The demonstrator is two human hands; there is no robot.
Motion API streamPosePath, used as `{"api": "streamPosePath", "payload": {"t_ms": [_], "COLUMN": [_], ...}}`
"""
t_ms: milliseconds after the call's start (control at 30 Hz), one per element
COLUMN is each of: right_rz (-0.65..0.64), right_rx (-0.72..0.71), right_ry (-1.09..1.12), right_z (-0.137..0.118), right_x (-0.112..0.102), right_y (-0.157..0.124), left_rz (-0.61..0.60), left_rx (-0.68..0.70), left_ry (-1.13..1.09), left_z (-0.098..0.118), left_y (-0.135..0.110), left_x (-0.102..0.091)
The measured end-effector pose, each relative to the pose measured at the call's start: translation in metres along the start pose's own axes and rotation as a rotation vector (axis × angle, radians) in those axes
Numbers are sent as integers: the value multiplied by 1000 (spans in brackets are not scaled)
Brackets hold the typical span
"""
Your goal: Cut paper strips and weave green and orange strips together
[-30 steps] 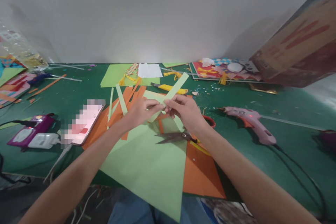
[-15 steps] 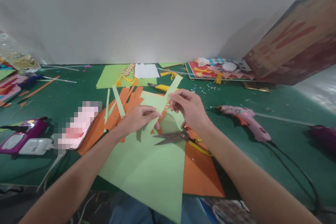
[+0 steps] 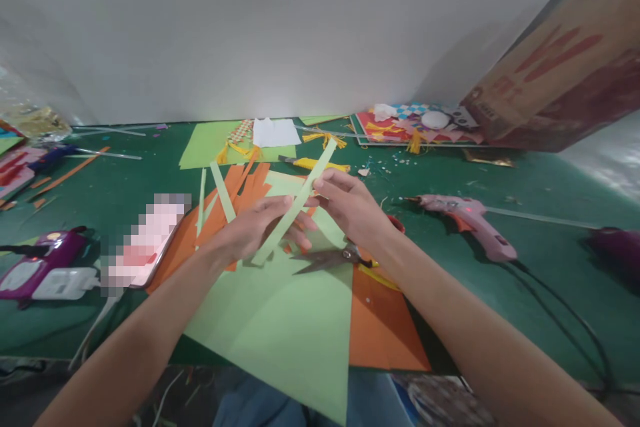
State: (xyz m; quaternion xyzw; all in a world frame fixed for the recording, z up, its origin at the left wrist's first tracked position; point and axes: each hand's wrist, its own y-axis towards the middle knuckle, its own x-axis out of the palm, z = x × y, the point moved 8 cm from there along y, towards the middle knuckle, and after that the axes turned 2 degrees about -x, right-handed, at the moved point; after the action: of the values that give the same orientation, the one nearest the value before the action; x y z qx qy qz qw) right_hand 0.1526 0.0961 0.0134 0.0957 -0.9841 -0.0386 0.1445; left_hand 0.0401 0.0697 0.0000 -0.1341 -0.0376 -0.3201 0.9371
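Note:
A pale green paper strip [image 3: 281, 228] is held slanted above the work surface. My right hand [image 3: 353, 203] pinches it near its upper end between thumb and fingers. Lower down, my left hand [image 3: 260, 221] has its thumb on one edge, with fingertips showing past the other side. Beneath both hands lies a large light green sheet [image 3: 280, 310]. Scissors [image 3: 325, 260] rest on it, blades parted and pointing left, handles partly hidden by my right wrist. Orange paper strips [image 3: 250, 180] lie beyond my left hand, and an orange sheet [image 3: 377, 333] shows under the green one.
A yellow cutter knife [image 3: 320, 165] lies behind the hands. To the right is a pink glue gun [image 3: 475, 220] with a cord. On the left are a phone [image 3: 150, 240] and a purple power strip [image 3: 50, 260]. A paper bag [image 3: 555, 67] stands at back right.
The strip has shifted slightly left and down and now looks narrower. My left fingers have spread out behind it, and my right hand has moved a little left.

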Motion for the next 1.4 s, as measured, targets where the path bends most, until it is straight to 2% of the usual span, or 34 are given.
{"api": "streamPosePath", "payload": {"t_ms": [133, 267, 500, 700, 1033, 1133, 1267, 1400], "right_rz": [-31, -8, -43, -3, 13, 6, -80, -59], "right_rx": [7, 56, 105, 124, 95, 95, 122, 122], "right_ry": [44, -28, -123, -165, -161, -107, 41, 62], "right_z": [-2, 3, 10, 12, 17, 21, 26, 26], "right_x": [2, -3, 0, -2, -1, 5, 18, 18], "right_y": [0, 1, 1, 2, -1, -3, -7, -9], "left_rz": [32, 109, 260, 272, 279, 272, 249, 243], "left_rx": [32, 46, 134, 126, 136, 145, 101, 95], "left_ry": [29, 71, 308, 422, 485, 490, 444, 408], "left_z": [4, 5, 19, 16, 15, 13, 8, 9], "left_y": [0, 2, -1, -1, 0, 1, 2, 2], "left_x": [-2, -5, -12, -13, -11, -10, -8, -5]}}
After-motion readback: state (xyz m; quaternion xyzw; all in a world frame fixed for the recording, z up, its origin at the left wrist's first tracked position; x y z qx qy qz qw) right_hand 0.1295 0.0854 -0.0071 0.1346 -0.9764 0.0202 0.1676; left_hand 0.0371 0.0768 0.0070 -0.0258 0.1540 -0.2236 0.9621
